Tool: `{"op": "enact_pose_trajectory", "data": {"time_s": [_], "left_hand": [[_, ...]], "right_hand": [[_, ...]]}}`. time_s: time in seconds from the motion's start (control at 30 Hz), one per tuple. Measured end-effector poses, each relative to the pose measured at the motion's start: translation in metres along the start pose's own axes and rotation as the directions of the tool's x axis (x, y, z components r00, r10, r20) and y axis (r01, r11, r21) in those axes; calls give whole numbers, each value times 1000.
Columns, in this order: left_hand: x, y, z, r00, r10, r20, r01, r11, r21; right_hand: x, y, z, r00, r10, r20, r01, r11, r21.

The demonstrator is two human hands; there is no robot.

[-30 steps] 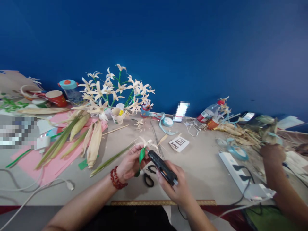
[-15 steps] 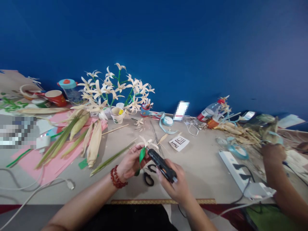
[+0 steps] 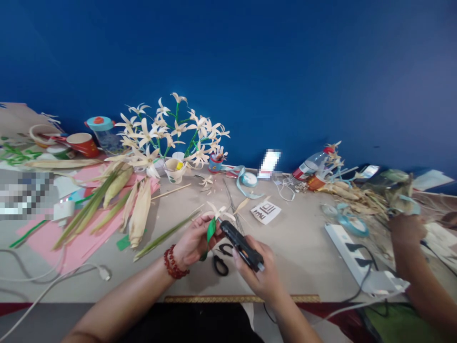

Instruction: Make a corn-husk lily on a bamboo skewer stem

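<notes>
My left hand, with a red bead bracelet at the wrist, pinches a pale husk flower with a strip of green paper hanging below its base. My right hand is wrapped round a black glue gun. The gun's tip points up and left and meets the flower near its base; whether it touches is too small to tell. Under the gun lie black-handled scissors, partly covered by the hands. Thin wires rest on the table just beyond the flower.
Husk flowers on green stems stand in a cup. Corn husks lie on pink paper at left. Blue ribbon, a printed card and a power strip are rightward. Another person's hand works at far right.
Almost nothing differs. The glue gun has shifted very slightly to the right, while the flower stays in my left hand at the same place.
</notes>
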State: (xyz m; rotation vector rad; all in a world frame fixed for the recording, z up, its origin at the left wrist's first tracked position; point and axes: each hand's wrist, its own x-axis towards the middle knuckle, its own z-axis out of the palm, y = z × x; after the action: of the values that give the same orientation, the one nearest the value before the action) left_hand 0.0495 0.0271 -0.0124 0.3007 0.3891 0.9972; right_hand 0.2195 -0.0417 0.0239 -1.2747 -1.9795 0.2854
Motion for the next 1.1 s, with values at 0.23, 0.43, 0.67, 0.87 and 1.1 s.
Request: {"op": "enact_pose_trajectory", "data": {"time_s": [0.23,0.43,0.67,0.87,1.1], "left_hand": [[0,-1,-2,1000,0,10,-1,1000,12],[1,-1,-2,1000,-8,15,8,1000,-8],[-1,0,1,1000,-10,13,10,1000,-15],[-1,0,0,1000,-8,3,8,1000,-12],[0,0,1,1000,-6,1,6,1000,-14]], "right_hand": [[-2,3,3,1000,-20,-17,20,1000,-17],[-2,4,4,1000,6,-4,-6,1000,5],[-2,4,4,1000,-1,12,1,1000,15],[-1,2,3,1000,-3,1,3,1000,1],[-3,4,4,1000,-11,25,11,1000,16]]}}
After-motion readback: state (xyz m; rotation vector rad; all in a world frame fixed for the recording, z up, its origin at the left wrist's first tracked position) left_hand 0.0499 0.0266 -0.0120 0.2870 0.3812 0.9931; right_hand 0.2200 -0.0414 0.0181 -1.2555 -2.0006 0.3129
